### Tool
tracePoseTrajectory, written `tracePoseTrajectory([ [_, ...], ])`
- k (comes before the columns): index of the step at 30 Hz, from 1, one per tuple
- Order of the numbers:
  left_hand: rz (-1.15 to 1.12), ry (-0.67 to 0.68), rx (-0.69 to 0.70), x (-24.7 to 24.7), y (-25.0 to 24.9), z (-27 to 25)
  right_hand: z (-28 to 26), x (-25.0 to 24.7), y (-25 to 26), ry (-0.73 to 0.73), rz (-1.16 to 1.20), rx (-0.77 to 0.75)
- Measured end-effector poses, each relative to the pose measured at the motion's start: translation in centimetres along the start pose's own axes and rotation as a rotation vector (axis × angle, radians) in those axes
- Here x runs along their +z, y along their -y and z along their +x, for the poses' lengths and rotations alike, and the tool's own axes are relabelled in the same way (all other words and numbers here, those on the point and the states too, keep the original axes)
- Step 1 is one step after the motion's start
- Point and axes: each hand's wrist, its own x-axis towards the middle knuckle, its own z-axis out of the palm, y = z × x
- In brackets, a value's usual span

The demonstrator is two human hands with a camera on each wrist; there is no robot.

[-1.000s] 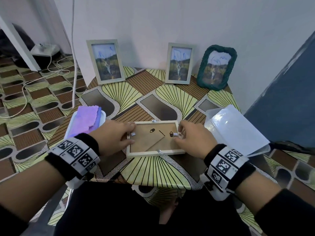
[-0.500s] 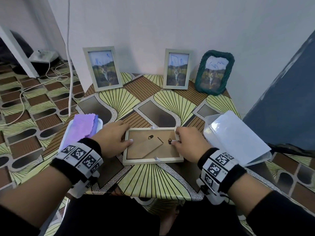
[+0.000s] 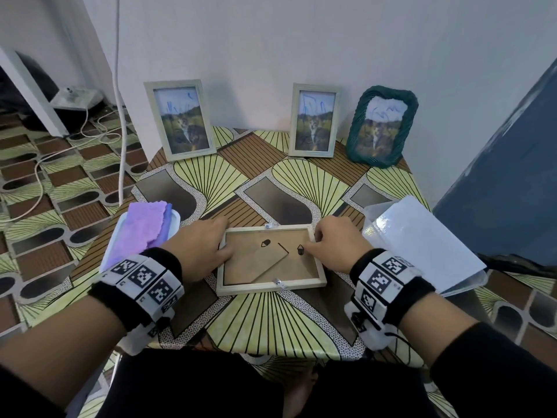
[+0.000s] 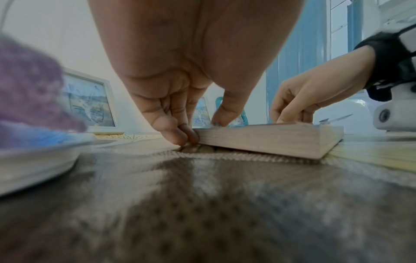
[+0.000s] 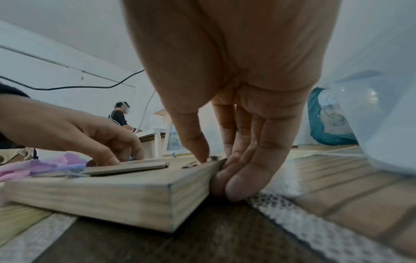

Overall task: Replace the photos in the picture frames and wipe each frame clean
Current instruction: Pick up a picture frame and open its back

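A pale wooden picture frame (image 3: 271, 263) lies face down near the front of the table, its brown backing board and folded stand facing up. My left hand (image 3: 199, 248) grips its left short edge, thumb on top and fingers (image 4: 180, 137) pressed against the side. My right hand (image 3: 334, 245) grips the right short edge of this frame (image 5: 101, 195) the same way. Its thumb rests on the backing by a black hanger mark, and its fingers (image 5: 234, 185) are against the side. Small metal tabs show on the far and near long edges.
Three frames lean on the wall at the back: a pale one (image 3: 180, 119), a second pale one (image 3: 315, 120) and a green woven one (image 3: 381, 128). A purple cloth (image 3: 144, 230) lies on a white tray (image 3: 176, 220) at my left. A clear tub (image 3: 464, 282) with white sheets sits right.
Both hands have closed in on the frame's short edges, and they now cover the side tabs that showed a second ago. The frame has stayed where it was.
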Motion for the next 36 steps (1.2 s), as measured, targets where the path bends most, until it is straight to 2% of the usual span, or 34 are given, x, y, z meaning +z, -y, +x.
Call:
tracePoseTrajectory([
  [11, -0.123, -0.005, -0.067, -0.2, -0.1, 0.2, 0.3, -0.8, 0.8, 0.075, 0.124, 0.102],
  [17, -0.206, -0.039, -0.143, -0.3, 0.5, 0.2, -1.5, -1.3, 0.1, 0.073, 0.210, 0.089],
  [21, -0.156, -0.092, -0.038, -0.5, 0.7, 0.0, -4.3, -1.7, -0.6, 0.017, 0.104, 0.006],
  [23, -0.108, -0.159, 0.097, -0.6, 0.4, -0.2, -5.6, -1.7, -0.8, 0.077, 0.089, 0.010],
  [25, 0.006, -0.162, 0.184, -0.6, -0.1, -0.4, -6.5, -1.5, -0.8, 0.155, 0.081, 0.013],
  [28, 0.174, -0.023, 0.143, -0.4, -0.5, -0.8, -6.8, -1.0, -0.5, 0.193, 0.064, 0.007],
  [30, 0.167, 0.031, 0.119, -0.4, -0.4, -1.3, -6.5, -0.7, -0.4, 0.201, 0.137, 0.036],
  [33, 0.078, -0.016, 0.111, -0.5, 0.0, -2.3, -5.7, -0.5, -0.5, 0.208, 0.329, 0.099],
  [36, -0.006, -0.080, 0.058, -0.6, 0.1, -3.7, -4.7, -0.6, -0.8, 0.148, 0.302, 0.066],
])
